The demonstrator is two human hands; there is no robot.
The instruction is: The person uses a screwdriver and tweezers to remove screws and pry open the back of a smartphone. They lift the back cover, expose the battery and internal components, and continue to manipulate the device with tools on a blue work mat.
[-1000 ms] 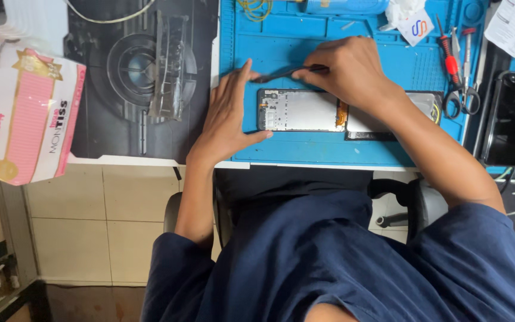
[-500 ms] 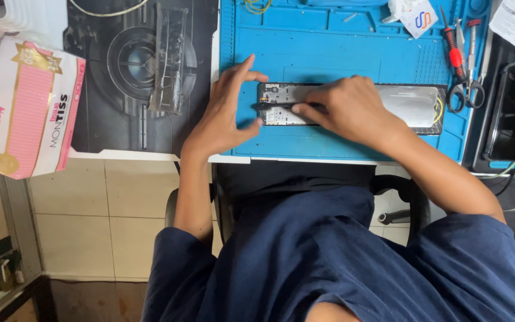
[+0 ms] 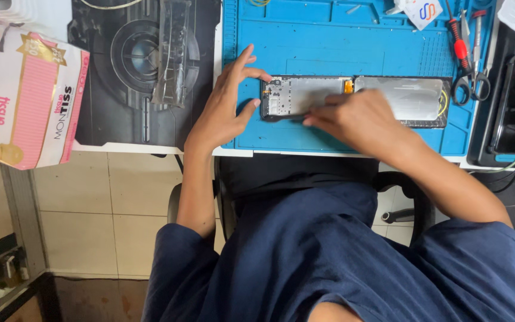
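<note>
Fingers (image 3: 251,71) of left hand (image 3: 225,113) spread, thumb and forefinger bracing end of opened phone (image 3: 305,95) flat on blue mat (image 3: 329,45), likely to stop sliding; right hand (image 3: 353,119) pinched on thin dark tool (image 3: 287,117) at near edge; screwdriver (image 3: 457,42) and scissors (image 3: 475,59) parked well apart

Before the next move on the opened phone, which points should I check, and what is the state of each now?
1. Left hand steadies the end of the opened phone: ok.
2. Phone lies flat on the blue mat: ok.
3. Right hand sits at the phone's near edge; whether it holds a tool: cannot tell.
4. Orange flex joint between the two halves undamaged: cannot tell.
5. Red screwdriver and scissors lie apart from the phone: ok.
</note>
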